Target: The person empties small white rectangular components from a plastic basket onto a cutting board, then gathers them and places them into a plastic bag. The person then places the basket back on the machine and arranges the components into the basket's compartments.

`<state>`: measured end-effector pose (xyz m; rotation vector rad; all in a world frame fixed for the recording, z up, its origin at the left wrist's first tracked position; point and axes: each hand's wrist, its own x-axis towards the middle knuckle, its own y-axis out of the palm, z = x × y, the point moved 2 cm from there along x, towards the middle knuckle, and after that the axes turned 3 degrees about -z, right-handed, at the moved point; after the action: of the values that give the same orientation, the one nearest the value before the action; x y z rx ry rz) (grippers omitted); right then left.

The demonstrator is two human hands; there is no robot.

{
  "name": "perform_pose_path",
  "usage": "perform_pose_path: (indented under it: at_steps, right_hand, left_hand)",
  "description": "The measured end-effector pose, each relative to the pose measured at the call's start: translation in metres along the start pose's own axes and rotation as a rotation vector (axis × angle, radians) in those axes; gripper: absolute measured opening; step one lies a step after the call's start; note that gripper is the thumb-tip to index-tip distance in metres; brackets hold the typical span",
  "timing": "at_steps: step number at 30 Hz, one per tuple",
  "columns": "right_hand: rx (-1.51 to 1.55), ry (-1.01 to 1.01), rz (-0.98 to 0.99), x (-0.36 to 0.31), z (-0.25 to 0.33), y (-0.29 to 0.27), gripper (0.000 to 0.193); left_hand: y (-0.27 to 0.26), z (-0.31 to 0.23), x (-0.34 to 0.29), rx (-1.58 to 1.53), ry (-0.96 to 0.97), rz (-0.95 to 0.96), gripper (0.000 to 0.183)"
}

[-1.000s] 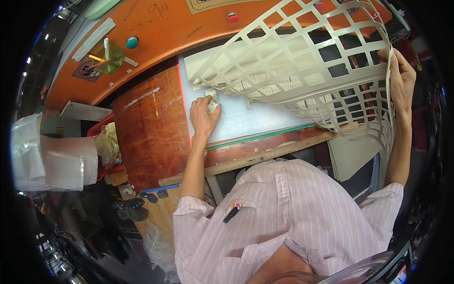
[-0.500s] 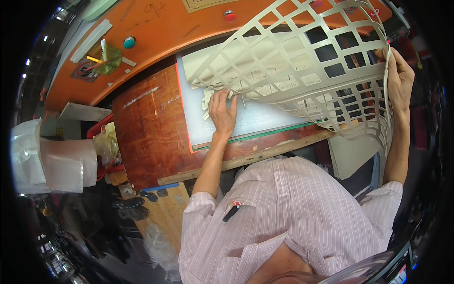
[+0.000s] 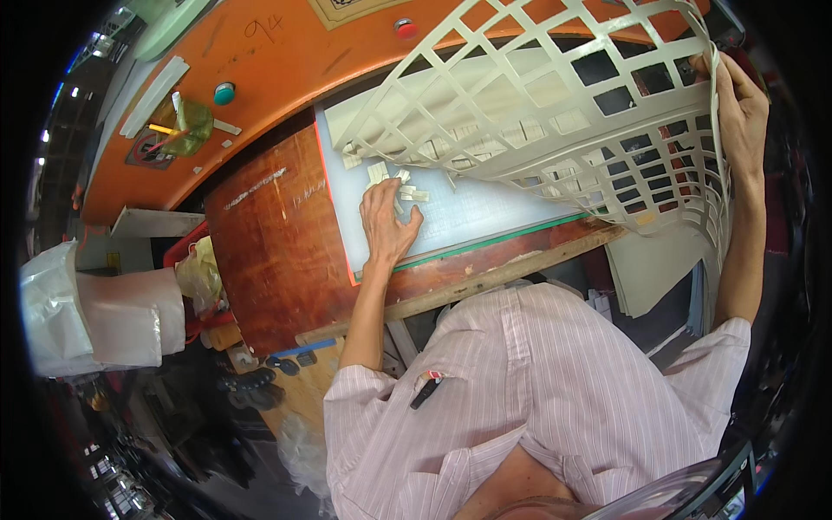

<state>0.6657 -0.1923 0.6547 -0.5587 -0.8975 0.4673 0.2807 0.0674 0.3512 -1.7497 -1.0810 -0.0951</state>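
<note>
My right hand (image 3: 743, 117) grips the right edge of a large pale sheet (image 3: 555, 82), full of rectangular cut-outs like a lattice. The sheet is bent and raised, its left corner drooping over the work surface. My left hand (image 3: 387, 227) reaches over a whitish board (image 3: 485, 208), thumb apart from the curved fingers. Its fingertips touch a loose cluster of small pale cut pieces (image 3: 414, 195); some of them are hidden by the hand. More pieces (image 3: 520, 134) show through the lattice's openings.
An orange machine front (image 3: 286, 65) with a green button (image 3: 224, 94) and a red button (image 3: 406, 29) stands behind the board. Reddish-brown wood (image 3: 269, 234) lies to the left, beside hanging clear plastic (image 3: 130, 316). More pale sheets (image 3: 654, 269) hang below at right.
My left hand has come left and nearer to me, and small pieces now lie spread around its fingers. The lattice sheet, still in my right hand, has shifted slightly up and right.
</note>
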Motion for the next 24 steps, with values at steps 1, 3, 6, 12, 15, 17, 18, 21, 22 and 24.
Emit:
perform_pose_path:
  at_steps: [1, 3, 6, 12, 15, 17, 18, 21, 22, 24]
  right_hand:
    - [-0.046, 0.018, 0.053, 0.003, -0.003, -0.004, 0.033]
    - [-0.038, 0.017, 0.004, 0.011, -0.008, -0.01, 0.034]
    - [-0.033, 0.036, -0.057, 0.023, -0.014, -0.016, 0.034]
    - [-0.064, -0.001, -0.02, 0.044, -0.014, -0.021, 0.036]
    - [-0.082, -0.036, -0.021, 0.048, -0.01, -0.023, 0.036]
    - [-0.071, 0.004, -0.021, 0.049, -0.008, -0.023, 0.037]
    - [-0.065, 0.024, -0.022, 0.05, -0.007, -0.023, 0.037]
    - [-0.076, 0.04, -0.011, 0.053, -0.005, -0.021, 0.037]
    - [-0.082, 0.055, -0.01, 0.054, -0.005, -0.021, 0.037]
    - [-0.099, 0.037, -0.019, 0.056, -0.005, -0.022, 0.036]
  left_hand:
    - [0.0, -0.001, 0.002, -0.011, -0.047, 0.0, 0.049]
    - [0.004, 0.0, 0.008, -0.143, -0.243, -0.011, 0.055]
    - [0.025, 0.004, 0.023, -0.373, -0.537, -0.064, 0.057]
    - [0.054, 0.004, 0.041, -0.399, -0.648, -0.166, 0.053]
    - [0.056, 0.004, 0.043, -0.437, -0.607, -0.205, 0.049]
    - [0.057, 0.007, 0.043, -0.432, -0.609, -0.154, 0.049]
    - [0.057, 0.008, 0.043, -0.424, -0.586, -0.155, 0.049]
    - [0.062, 0.014, 0.044, -0.753, -0.662, -0.176, 0.054]
    - [0.061, 0.015, 0.045, -0.738, -0.618, -0.183, 0.054]
    - [0.061, 0.016, 0.046, -0.699, -0.609, -0.138, 0.056]
